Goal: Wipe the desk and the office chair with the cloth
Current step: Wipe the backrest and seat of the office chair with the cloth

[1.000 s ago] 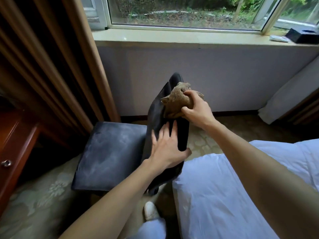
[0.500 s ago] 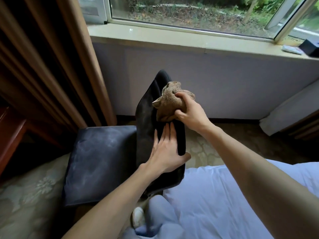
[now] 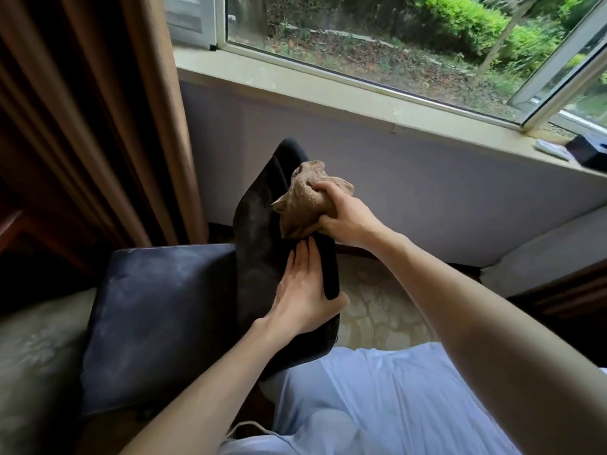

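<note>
A black office chair stands below the window, its dusty seat [image 3: 157,323] to the left and its upright backrest [image 3: 262,231] in the middle. My right hand [image 3: 345,215] grips a bunched tan cloth [image 3: 303,198] against the top of the backrest. My left hand [image 3: 303,290] lies flat on the backrest just below the cloth, fingers straight and thumb round the right edge. The desk shows only as a dark wooden edge [image 3: 13,221] at the far left.
Brown curtains [image 3: 98,119] hang left of the chair. A window sill [image 3: 328,93] runs behind, with a dark box [image 3: 588,154] at its right end. White bedding [image 3: 410,399] fills the lower right. Patterned carpet [image 3: 374,310] lies between chair and bed.
The view has swung left and down, so the chair sits lower and more central. My right hand has slid the cloth slightly down the backrest. My left hand keeps its flat hold.
</note>
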The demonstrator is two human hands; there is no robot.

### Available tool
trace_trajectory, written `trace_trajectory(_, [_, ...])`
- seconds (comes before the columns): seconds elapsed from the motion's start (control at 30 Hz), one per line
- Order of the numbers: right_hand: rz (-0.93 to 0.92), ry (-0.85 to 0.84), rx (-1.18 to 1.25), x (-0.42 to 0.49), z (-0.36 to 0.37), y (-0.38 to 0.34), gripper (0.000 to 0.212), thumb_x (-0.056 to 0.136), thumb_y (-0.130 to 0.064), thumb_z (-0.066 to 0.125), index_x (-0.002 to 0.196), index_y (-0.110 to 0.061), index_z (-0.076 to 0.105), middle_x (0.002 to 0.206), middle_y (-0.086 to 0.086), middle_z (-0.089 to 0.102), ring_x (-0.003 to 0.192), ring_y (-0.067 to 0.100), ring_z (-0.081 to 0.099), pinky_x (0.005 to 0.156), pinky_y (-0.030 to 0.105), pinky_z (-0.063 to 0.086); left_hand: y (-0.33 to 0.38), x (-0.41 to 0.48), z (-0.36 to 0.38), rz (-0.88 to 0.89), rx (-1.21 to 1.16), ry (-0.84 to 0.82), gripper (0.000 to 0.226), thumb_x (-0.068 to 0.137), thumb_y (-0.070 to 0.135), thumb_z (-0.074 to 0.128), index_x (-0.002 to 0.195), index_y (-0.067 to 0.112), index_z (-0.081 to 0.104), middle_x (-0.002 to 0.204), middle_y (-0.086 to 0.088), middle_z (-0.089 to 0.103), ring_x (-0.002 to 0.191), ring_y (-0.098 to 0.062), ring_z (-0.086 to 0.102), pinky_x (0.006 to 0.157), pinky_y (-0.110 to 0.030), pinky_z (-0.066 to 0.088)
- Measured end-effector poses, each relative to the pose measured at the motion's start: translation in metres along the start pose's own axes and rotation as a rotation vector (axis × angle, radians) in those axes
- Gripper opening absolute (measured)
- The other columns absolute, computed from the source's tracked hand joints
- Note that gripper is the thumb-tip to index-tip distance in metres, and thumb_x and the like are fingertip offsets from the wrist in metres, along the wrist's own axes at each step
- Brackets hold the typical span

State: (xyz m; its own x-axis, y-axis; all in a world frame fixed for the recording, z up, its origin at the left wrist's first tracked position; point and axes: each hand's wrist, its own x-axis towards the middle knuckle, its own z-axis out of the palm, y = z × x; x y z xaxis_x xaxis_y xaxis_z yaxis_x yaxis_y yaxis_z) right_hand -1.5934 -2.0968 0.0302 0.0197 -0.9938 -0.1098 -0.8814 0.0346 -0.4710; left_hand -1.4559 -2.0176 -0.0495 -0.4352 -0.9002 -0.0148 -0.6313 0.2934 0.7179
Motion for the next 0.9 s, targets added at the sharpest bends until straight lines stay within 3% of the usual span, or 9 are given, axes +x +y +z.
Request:
trace_trajectory(0.13, [-0.121, -0.054, 0.043, 0.033, -0.011, 0.016, 0.067, 0.085, -0.012, 0.067, 0.148, -0.026, 0.049, 0.156, 0.0, 0.048, 0.142, 0.022, 0.045, 0.113, 0.032, 0.038, -0.001, 0.018, 0.01, -0.035, -0.022, 0.063, 0.115, 0.082, 0.042, 0.068, 0.164, 0.004, -0.003, 0.172, -0.016, 0.006, 0.157, -0.02, 0.001, 0.121, -0.02, -0.011])
trace_trajectory(0.23, [-0.192, -0.094, 0.104, 0.072, -0.02, 0.028, 0.061, 0.084, -0.016, 0.073, 0.141, -0.028, 0.056, 0.143, -0.001, 0.057, 0.128, 0.017, 0.053, 0.099, 0.023, 0.038, -0.001, 0.041, 0.016, -0.079, -0.01, 0.117, 0.117, 0.084, 0.049, 0.069, 0.164, 0.009, -0.007, 0.174, -0.011, -0.001, 0.156, -0.013, -0.004, 0.115, -0.014, -0.018])
trace_trajectory(0.4, [-0.359, -0.216, 0.08, 0.161, -0.025, 0.021, 0.061, 0.07, -0.043, 0.069, 0.128, -0.025, 0.058, 0.122, 0.011, 0.056, 0.117, 0.028, 0.051, 0.105, 0.038, 0.043, 0.003, 0.084, 0.019, -0.238, -0.027, 0.206, 0.119, 0.076, 0.061, 0.057, 0.165, 0.017, -0.011, 0.174, -0.001, -0.004, 0.156, -0.005, -0.009, 0.126, -0.022, -0.003])
trace_trajectory(0.5, [-0.495, -0.301, 0.084, 0.199, -0.028, 0.029, 0.053, 0.081, -0.035, 0.074, 0.13, -0.025, 0.056, 0.122, 0.012, 0.054, 0.121, 0.034, 0.049, 0.109, 0.044, 0.041, 0.008, 0.114, 0.022, -0.417, -0.042, 0.238, 0.122, 0.075, 0.067, 0.059, 0.165, 0.023, -0.011, 0.17, 0.012, -0.007, 0.157, -0.004, -0.01, 0.125, -0.019, 0.0])
trace_trajectory(0.63, [-0.687, -0.419, 0.104, 0.218, -0.041, 0.049, 0.053, 0.088, -0.029, 0.07, 0.136, -0.019, 0.051, 0.129, 0.014, 0.05, 0.122, 0.035, 0.048, 0.108, 0.038, 0.04, 0.03, 0.132, 0.023, -0.618, -0.102, 0.331, 0.105, 0.092, 0.03, 0.076, 0.166, 0.021, 0.001, 0.172, 0.007, 0.001, 0.156, 0.001, 0.0, 0.12, -0.009, 0.0])
trace_trajectory(0.73, [-0.788, -0.559, 0.243, 0.226, -0.057, 0.073, 0.04, 0.09, -0.019, 0.069, 0.126, -0.013, 0.054, 0.123, 0.01, 0.057, 0.115, 0.029, 0.054, 0.092, 0.029, 0.039, 0.05, 0.139, 0.02, -0.785, -0.099, 0.325, 0.098, 0.093, 0.022, 0.075, 0.166, 0.017, 0.009, 0.172, 0.004, 0.005, 0.153, 0.001, 0.003, 0.119, -0.011, 0.001])
trace_trajectory(0.8, [-0.748, -0.538, 0.42, 0.229, -0.063, 0.087, 0.032, 0.091, -0.014, 0.067, 0.12, -0.015, 0.054, 0.114, 0.003, 0.062, 0.108, 0.024, 0.058, 0.088, 0.03, 0.041, 0.062, 0.137, 0.017, -0.873, -0.172, 0.303, 0.094, 0.092, 0.033, 0.073, 0.165, 0.025, 0.016, 0.172, 0.01, 0.006, 0.154, 0.001, 0.003, 0.124, -0.018, 0.004])
trace_trajectory(0.9, [-0.519, -0.487, 0.745, 0.24, -0.077, 0.111, 0.031, 0.093, -0.011, 0.063, 0.123, -0.012, 0.055, 0.12, 0.005, 0.064, 0.117, 0.025, 0.062, 0.105, 0.043, 0.049, 0.079, 0.151, 0.017, -0.954, -0.323, 0.454, 0.082, 0.09, 0.053, 0.061, 0.162, 0.029, 0.03, 0.17, 0.012, 0.019, 0.151, 0.001, 0.015, 0.122, -0.024, 0.012])
